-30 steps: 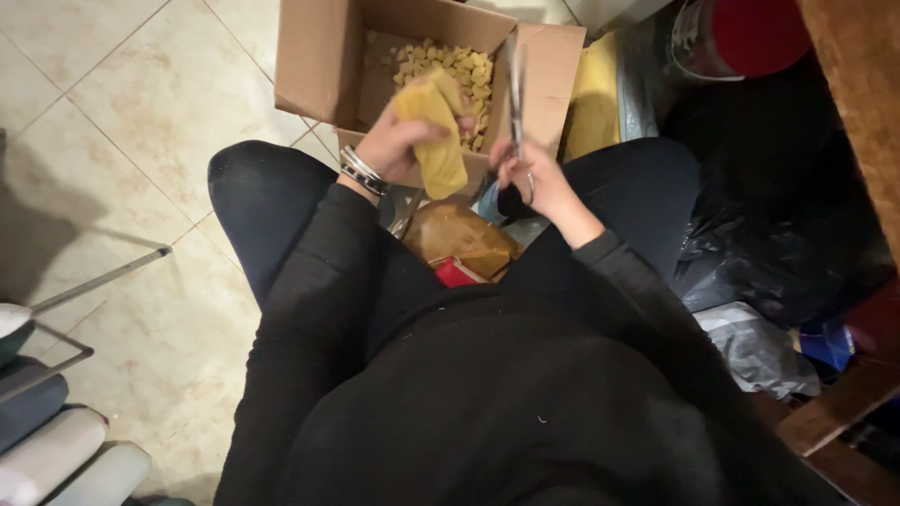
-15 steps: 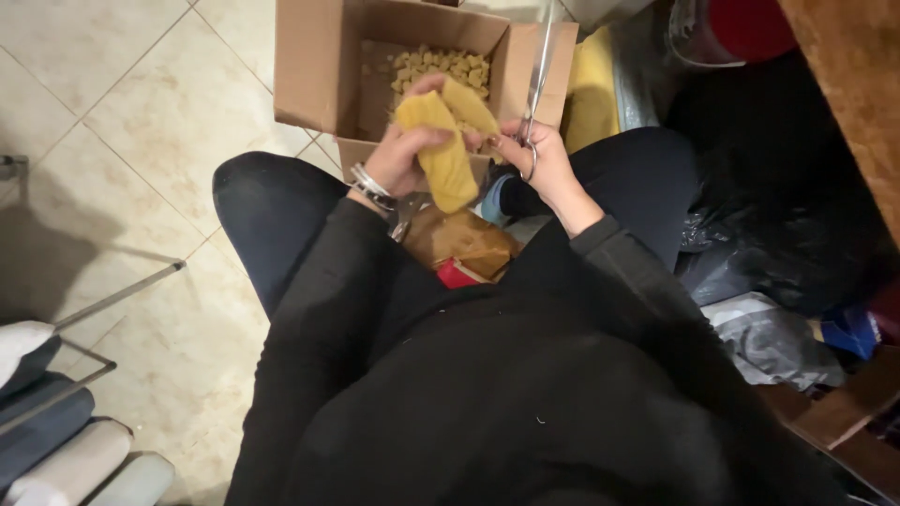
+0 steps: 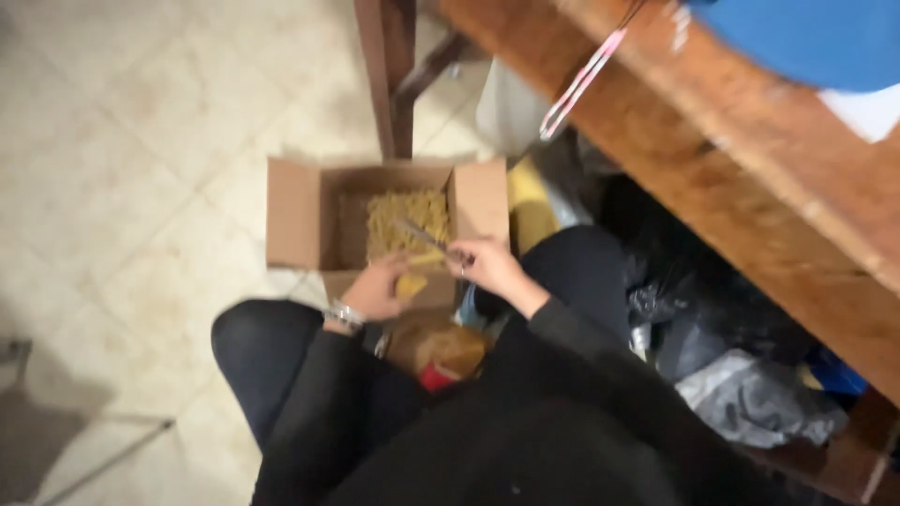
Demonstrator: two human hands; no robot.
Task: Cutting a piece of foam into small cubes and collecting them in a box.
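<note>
Seated person, viewed from above, working over an open cardboard box that stands on the tiled floor just ahead of the knees.

Left hand: closed around a yellow piece, held at the near wall of the box. The piece is largely covered by the fingers; only a corner shows.

Right hand: closed on the handle end of a slim metal tool, apparently scissors or a blade; blur prevents a firmer call. The tip points over the box interior, just above the yellow piece.

Box contents: a heap of small pale yellow cuttings against the right-hand side.

Handling judgement: the yellow piece appears light and soft, likely to bend if held by one edge. A grip across its middle, close to the tool's line, looks soundest. It seems neither slippery nor fragile.

Surroundings: a crinkled orange-brown bag rests on the lap; a wooden counter runs overhead at right, with dark plastic bags beneath.
</note>
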